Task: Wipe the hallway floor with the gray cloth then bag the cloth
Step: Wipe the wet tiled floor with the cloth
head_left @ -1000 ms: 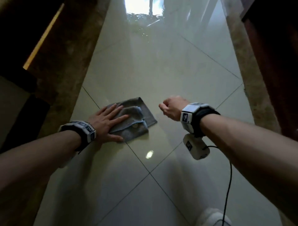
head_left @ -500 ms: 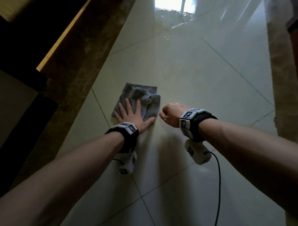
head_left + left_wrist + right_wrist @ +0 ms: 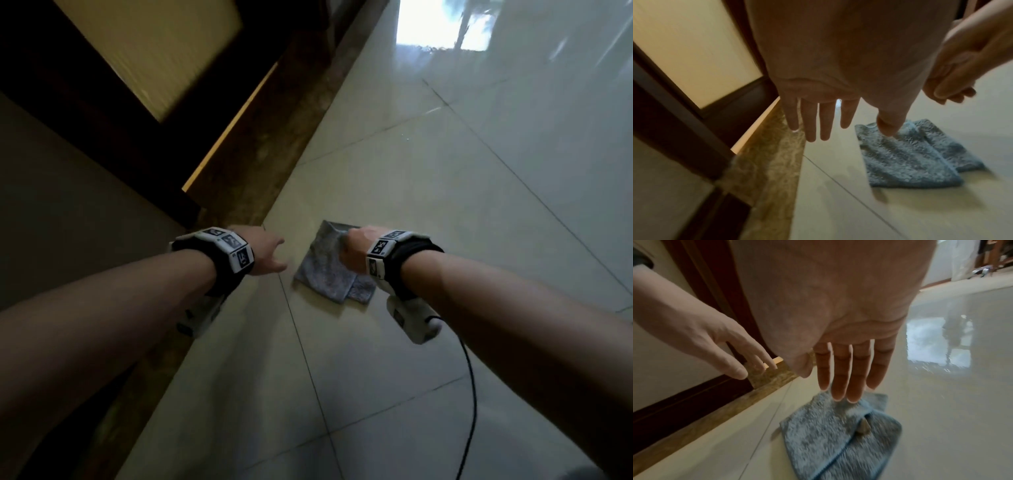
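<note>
The gray cloth point(image 3: 323, 274) lies folded on the glossy pale floor tiles point(image 3: 445, 188), with one layer peeking out under another. My right hand point(image 3: 352, 250) hovers over its far right part. In the right wrist view its fingers point(image 3: 844, 386) are straight above the cloth point(image 3: 828, 443), and I cannot tell whether they touch it. My left hand point(image 3: 274, 255) is off the cloth, just to its left, with straight spread fingers point(image 3: 818, 129) that hold nothing. The cloth point(image 3: 906, 162) shows to the right of that hand. No bag is in view.
A brown marble border strip point(image 3: 260, 171) runs along the left of the tiles, beside a dark wooden door frame point(image 3: 102, 113). A black cable point(image 3: 472, 394) hangs from my right wrist. Window light reflects on the floor ahead point(image 3: 445, 24).
My left hand has lifted off the cloth and moved to its left. My right hand has uncurled from a fist and come over the cloth. The cloth now lies flatter.
</note>
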### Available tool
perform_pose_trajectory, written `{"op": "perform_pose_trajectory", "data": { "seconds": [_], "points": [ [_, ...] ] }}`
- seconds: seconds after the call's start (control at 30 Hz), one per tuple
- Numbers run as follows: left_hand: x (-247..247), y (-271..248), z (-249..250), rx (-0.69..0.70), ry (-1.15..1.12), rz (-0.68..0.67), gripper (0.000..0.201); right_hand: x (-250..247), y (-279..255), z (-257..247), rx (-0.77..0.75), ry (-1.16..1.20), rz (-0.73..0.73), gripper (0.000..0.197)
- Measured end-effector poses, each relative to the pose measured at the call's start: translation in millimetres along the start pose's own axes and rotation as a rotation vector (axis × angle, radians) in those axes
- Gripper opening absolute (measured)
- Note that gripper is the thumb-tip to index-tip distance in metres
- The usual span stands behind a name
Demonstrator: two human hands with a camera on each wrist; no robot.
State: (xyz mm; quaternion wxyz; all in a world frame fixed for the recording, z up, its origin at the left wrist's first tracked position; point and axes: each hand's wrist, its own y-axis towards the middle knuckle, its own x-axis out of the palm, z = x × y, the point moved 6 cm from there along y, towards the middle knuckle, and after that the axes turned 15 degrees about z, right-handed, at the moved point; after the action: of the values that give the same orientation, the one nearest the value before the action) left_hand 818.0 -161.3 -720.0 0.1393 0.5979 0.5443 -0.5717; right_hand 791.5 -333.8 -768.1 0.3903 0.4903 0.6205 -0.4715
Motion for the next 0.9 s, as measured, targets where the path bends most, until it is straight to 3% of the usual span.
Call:
{"op": "perform_pose_trajectory", "data": {
  "seconds": [0.17,0.23,0.37,0.53,0.77,0.9],
  "points": [
    [-21.1,-11.1,-23.1,-0.058,-0.033,-0.059,0.085,-17.0,21.1,-19.1,0.004,-0.054,-0.039,0.023],
    [-31.4,-6.3,-23.8,-0.047,-0.055,0.003,0.086,-1.2,26.0,-23.6,-0.024,-0.078,-0.103,0.015],
    [-41.0,23.2,-22.2,-0.021,-0.011,0.116,0.082,40.3,39.5,-33.0,-0.079,-0.079,-0.183,0.041],
    [-30.6,76.8,-1.5,0.049,-0.038,0.108,0.066,79.7,32.8,-30.8,-0.176,-0.134,-0.18,0.072],
    [2.0,136.3,35.6,0.209,-0.092,0.146,0.054,119.5,18.9,16.5,-0.267,-0.124,-0.219,0.071],
    [19.3,154.9,51.5,0.16,-0.215,0.248,0.047,127.9,9.7,31.5,-0.274,-0.14,-0.141,0.075]
  ]
}}
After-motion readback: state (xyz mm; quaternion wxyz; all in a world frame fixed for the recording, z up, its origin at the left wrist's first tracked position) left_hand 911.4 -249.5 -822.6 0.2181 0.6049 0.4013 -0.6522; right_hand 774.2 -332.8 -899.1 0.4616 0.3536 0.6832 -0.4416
